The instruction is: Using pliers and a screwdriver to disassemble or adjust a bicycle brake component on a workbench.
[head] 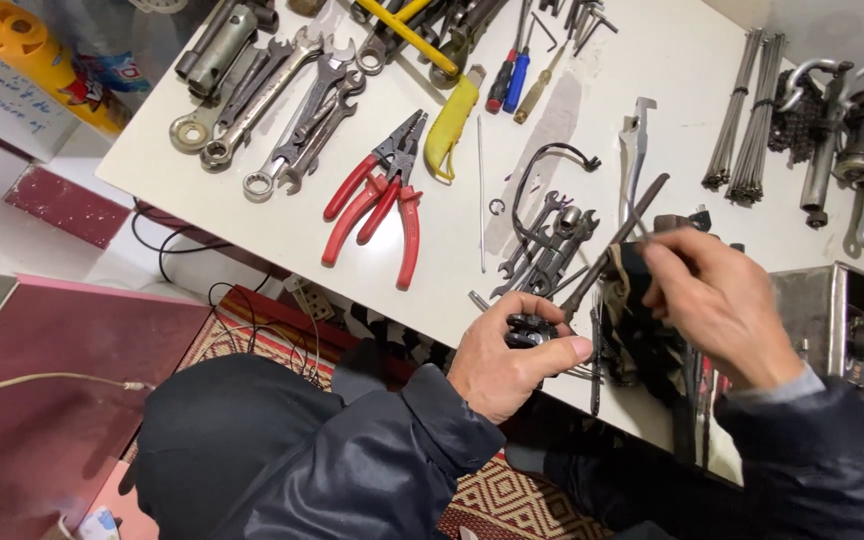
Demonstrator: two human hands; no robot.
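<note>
My left hand (pixel 505 357) grips a small dark metal part (pixel 530 331) at the near edge of the white table (pixel 252 215). A long thin dark rod (pixel 614 245) runs from that part up and to the right. My right hand (pixel 720 300) pinches a dark stained rag (pixel 642 300) around the rod, fingers closed on the cloth. Both arms wear dark jacket sleeves. A pile of small grey wrenches and keys (pixel 550 245) lies just beyond my left hand.
Red-handled pliers (pixel 377 200), several large spanners (pixel 282 100), a yellow-handled tool (pixel 449 125) and screwdrivers (pixel 512 80) lie across the table. Bundled spokes (pixel 747 110) and metal bike parts (pixel 837 130) sit at the right, beside a steel box (pixel 837 315). Cables trail on the floor.
</note>
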